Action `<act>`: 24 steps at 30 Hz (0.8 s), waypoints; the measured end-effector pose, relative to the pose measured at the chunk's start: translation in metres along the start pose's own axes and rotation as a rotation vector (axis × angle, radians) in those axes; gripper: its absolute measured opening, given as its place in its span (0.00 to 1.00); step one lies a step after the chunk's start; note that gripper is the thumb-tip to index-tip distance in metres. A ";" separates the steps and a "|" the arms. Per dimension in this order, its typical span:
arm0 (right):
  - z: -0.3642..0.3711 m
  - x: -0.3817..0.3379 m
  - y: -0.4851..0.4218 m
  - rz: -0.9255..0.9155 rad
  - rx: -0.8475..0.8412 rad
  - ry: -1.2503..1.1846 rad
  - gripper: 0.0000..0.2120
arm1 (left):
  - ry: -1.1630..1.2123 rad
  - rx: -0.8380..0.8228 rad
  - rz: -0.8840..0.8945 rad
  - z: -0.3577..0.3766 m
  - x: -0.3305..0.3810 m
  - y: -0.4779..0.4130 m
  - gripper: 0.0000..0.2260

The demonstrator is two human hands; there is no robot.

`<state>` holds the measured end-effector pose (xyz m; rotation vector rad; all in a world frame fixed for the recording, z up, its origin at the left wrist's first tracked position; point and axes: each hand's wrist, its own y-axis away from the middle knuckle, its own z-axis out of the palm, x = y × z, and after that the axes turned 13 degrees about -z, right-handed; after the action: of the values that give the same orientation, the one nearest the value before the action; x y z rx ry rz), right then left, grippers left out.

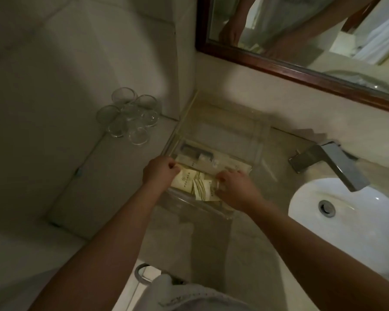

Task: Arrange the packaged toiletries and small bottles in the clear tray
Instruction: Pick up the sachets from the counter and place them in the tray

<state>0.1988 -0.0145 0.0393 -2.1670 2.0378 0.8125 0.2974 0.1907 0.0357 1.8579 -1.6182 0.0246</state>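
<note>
The left hand (160, 170) had its fingers curled, pinching the left edge of the cream toiletry packets (194, 184); the right hand (235, 187) pressed fingertips onto their right edge. The packets lay in the near end of the clear tray (259, 140) on the counter. Drinking glasses (128, 115) clustered at ten o'clock from the tray, the faucet (330, 161) at three, the washbasin (346, 221) at four.

Cream packets (194, 184) with gold stripes and printing are noted in the clear tray (259, 140). Right of the tray: a white basin (368, 212), a grey metallic tap (337, 163). Behind it: a dark red-brown mirror frame (279, 69).
</note>
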 end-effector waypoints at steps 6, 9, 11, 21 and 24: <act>0.002 -0.004 -0.002 -0.018 -0.012 0.151 0.21 | 0.030 -0.010 -0.006 -0.007 -0.004 -0.004 0.10; -0.007 -0.004 0.001 0.002 -0.019 -0.003 0.11 | 0.053 -0.014 -0.004 -0.008 -0.004 -0.003 0.09; -0.014 -0.002 0.006 0.035 -0.020 -0.245 0.08 | 0.068 -0.015 0.002 -0.009 -0.004 -0.003 0.09; -0.063 0.002 0.011 0.119 0.285 -0.681 0.07 | -0.156 0.096 0.106 -0.009 -0.003 -0.001 0.12; -0.064 -0.016 -0.007 -0.002 0.085 -0.441 0.07 | -0.191 0.244 0.215 -0.003 -0.003 0.010 0.13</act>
<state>0.2268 -0.0239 0.0986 -1.7494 1.8089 1.0677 0.2890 0.1941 0.0413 1.9030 -2.0191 0.1475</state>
